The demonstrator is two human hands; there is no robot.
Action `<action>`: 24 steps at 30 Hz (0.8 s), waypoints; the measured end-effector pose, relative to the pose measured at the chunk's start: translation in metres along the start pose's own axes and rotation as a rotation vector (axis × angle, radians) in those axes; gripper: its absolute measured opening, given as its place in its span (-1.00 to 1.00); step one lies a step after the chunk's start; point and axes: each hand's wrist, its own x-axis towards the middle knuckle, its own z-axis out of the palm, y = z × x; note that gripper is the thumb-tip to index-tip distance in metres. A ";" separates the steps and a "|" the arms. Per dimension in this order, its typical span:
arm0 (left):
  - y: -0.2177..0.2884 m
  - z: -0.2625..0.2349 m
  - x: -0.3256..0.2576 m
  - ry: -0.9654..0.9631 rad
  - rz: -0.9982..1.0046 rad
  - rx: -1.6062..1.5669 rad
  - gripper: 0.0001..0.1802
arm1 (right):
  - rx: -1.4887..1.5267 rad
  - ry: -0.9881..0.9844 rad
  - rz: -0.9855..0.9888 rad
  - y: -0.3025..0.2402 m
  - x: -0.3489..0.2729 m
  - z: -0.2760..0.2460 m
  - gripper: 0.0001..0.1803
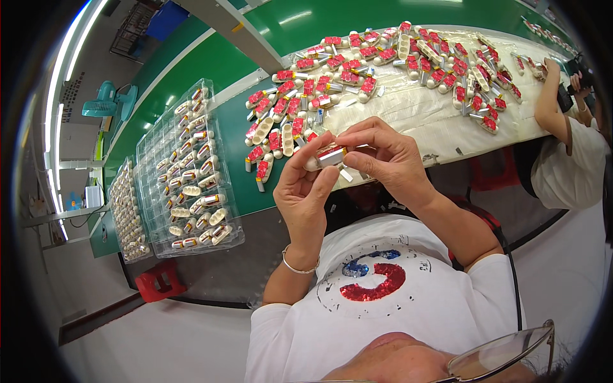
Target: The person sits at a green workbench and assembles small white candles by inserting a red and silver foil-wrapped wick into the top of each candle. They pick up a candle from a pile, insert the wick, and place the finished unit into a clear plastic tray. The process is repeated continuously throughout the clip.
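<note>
Between my hands is a small off-white piece with rounded ends, a red label and a pale strip [330, 155]; its exact kind I cannot make out. My left hand [302, 182] grips its left end between thumb and fingers. At the other end my right hand [391, 159] pinches it with thumb and forefinger. Just beyond my hands lies a loose pile of similar red-labelled pieces [322, 85] on the table. Several there show a pale underside with round hollows, such as one piece [262, 130] left of my hands.
A clear plastic tray [150, 191] holding rows of these pieces stands at left, with a second filled tray [128, 220] beyond it. Pale sheeting [440, 127] covers the green table. A metal post [239, 35] rises behind. At right sits another person [568, 159]. A red stool [159, 281] stands lower left.
</note>
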 end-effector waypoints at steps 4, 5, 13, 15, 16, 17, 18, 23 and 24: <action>-0.008 -0.006 -0.002 0.003 0.061 0.082 -0.76 | 0.035 -0.015 0.044 -0.002 0.000 0.002 -0.76; -0.008 -0.006 -0.002 0.002 0.077 0.083 -0.76 | 0.066 -0.012 0.027 0.001 0.000 0.002 -0.76; -0.012 -0.005 -0.007 -0.027 0.182 0.204 -0.76 | 0.105 -0.027 0.060 0.011 0.001 -0.001 -0.74; -0.017 -0.012 -0.006 -0.040 0.136 0.237 -0.74 | 0.098 -0.005 0.098 0.018 0.002 -0.002 -0.74; -0.021 -0.015 -0.006 -0.050 0.113 0.249 -0.73 | 0.096 -0.004 0.135 0.020 0.002 -0.004 -0.73; -0.026 -0.019 -0.005 -0.045 0.089 0.234 -0.72 | 0.093 -0.003 0.172 0.022 0.004 -0.004 -0.73; -0.030 -0.023 -0.004 -0.039 0.065 0.219 -0.72 | 0.090 -0.001 0.209 0.024 0.005 -0.004 -0.73; -0.028 -0.031 0.006 -0.045 -0.023 0.195 -0.67 | -0.010 -0.045 0.247 0.033 0.017 -0.004 -0.62; -0.028 -0.039 0.009 -0.059 -0.025 0.210 -0.68 | -0.044 -0.075 0.245 0.030 0.019 -0.002 -0.62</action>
